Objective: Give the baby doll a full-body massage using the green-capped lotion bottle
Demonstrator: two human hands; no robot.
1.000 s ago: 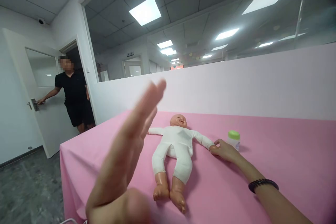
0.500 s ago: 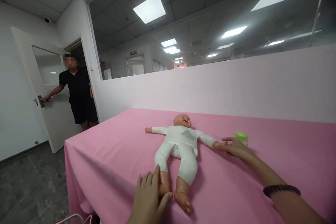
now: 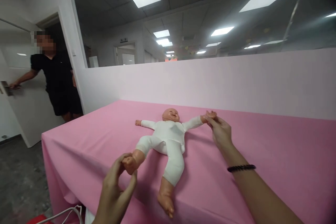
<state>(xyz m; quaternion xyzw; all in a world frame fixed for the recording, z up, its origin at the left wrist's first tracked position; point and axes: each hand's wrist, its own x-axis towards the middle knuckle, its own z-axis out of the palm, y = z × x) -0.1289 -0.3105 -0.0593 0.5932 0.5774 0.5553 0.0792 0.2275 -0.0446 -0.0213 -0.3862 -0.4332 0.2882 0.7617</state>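
Note:
A baby doll with a white cloth body lies face up on the pink tablecloth, its head toward the wall. Fingers and thumb of my left hand are closed around the doll's foot on the left, which is drawn outward and lifted. With my right hand I pinch the doll's hand on the right, holding that arm raised and stretched outward. A black coiled band circles my right wrist. The doll's other leg and other arm lie untouched on the cloth.
A person in black stands in the doorway at the left, one hand on the handle of the open door. A low white wall with a window above runs behind the table. Pale tubing shows below the table's near left corner.
My left hand has pulled the doll's leg outward and up. My right hand has raised the doll's arm. The green-lidded container is no longer visible. The view has shifted to the right.

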